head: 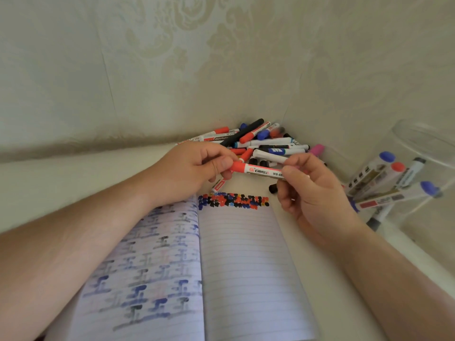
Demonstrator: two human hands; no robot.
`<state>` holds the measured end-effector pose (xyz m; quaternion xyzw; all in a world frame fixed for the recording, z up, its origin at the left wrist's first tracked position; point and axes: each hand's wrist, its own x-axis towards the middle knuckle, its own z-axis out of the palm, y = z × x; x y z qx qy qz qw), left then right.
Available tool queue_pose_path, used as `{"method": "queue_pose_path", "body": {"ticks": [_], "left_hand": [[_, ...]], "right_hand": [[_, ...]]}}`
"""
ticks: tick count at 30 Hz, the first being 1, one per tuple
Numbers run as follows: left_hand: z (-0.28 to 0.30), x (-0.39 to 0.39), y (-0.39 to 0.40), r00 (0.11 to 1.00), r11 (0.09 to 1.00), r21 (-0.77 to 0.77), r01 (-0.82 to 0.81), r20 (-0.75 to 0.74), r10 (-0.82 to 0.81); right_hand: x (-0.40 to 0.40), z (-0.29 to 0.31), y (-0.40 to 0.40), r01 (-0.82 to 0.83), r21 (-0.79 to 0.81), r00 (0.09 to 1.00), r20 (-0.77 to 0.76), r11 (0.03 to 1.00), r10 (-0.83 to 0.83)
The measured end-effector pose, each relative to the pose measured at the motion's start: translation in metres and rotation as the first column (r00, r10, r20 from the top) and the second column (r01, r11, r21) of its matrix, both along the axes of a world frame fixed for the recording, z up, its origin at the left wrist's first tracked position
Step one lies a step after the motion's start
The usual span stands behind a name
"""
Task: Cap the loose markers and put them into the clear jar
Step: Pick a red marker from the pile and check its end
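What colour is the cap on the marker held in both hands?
Red, on the marker cap, clearest in the head view.

Right hand covers the red marker's tail end. We can't count the marker pile, it overlaps. Clear jar is cropped at the right edge; notebook is cropped at the bottom.

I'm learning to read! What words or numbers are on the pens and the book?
"CHANGLI": on the red marker both hands hold; a blurry guess.
"WB-88": same marker, cut off by the right hand.
Labels on pile markers and jar markers: too blurred.
Notebook: only ink marks, no readable words.
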<state>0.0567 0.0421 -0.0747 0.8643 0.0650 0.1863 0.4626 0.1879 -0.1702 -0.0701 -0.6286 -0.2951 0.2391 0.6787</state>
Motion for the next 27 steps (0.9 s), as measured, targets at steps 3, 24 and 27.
{"method": "queue_pose_path", "body": {"ticks": [3,24,27], "left_hand": [[0.001,0.000,0.000,0.999,0.992,-0.120,-0.036,0.024,0.039],[0.002,0.007,-0.002,0.995,0.989,-0.108,-0.100,0.001,0.101],[-0.001,0.007,-0.005,0.996,0.989,0.129,-0.075,0.055,0.068]], "right_hand": [[0.007,-0.005,-0.004,0.064,-0.067,0.952,0.302,0.996,-0.041],[-0.015,0.000,-0.001,0.196,-0.153,0.698,0.716,0.969,-0.028],[-0.023,0.023,-0.014,0.299,0.087,0.576,0.778,0.950,-0.252]]}}
